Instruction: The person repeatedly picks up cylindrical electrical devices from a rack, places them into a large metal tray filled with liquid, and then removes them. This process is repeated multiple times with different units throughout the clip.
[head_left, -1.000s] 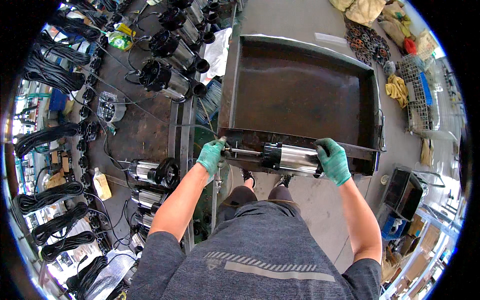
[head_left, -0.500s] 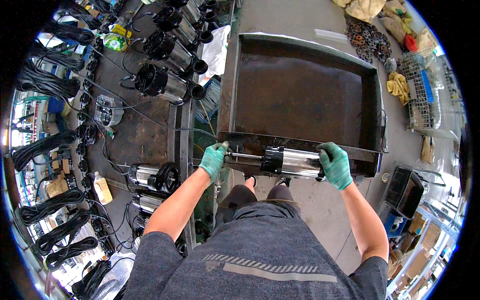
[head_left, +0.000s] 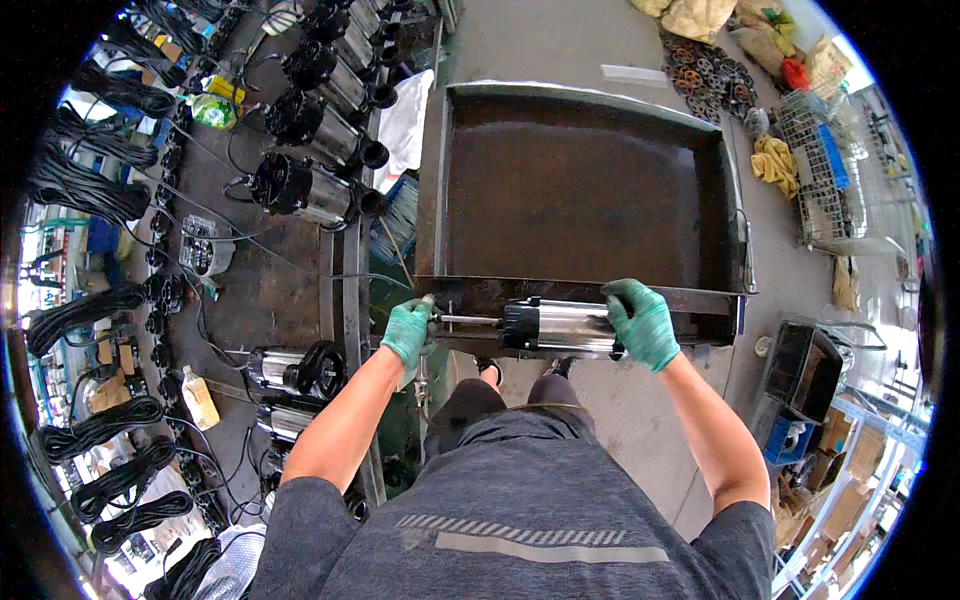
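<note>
A pump motor (head_left: 570,327), a shiny steel cylinder with black ends, lies on its side along the near edge of a dark metal tray (head_left: 433,190). A thin bright shaft (head_left: 470,320) sticks out of its left end. My right hand (head_left: 643,325), in a green glove, curls round the motor's right end. By the shaft's tip, my left hand (head_left: 408,332), also gloved in green, has its fingers closed. A small metallic tip shows at its thumb, but what it grips is mostly hidden.
Several steel-and-black pumps (head_left: 305,185) stand on the bench at left, with two more lying nearer. Bundles of black cable (head_left: 90,180) hang at far left. A wire basket (head_left: 815,170), a black crate (head_left: 803,370) and dark ring-shaped parts (head_left: 705,75) lie at right.
The whole view has shifted slightly, so the tray and motor appear further left. Both hands keep the same places at the two ends of the motor and shaft.
</note>
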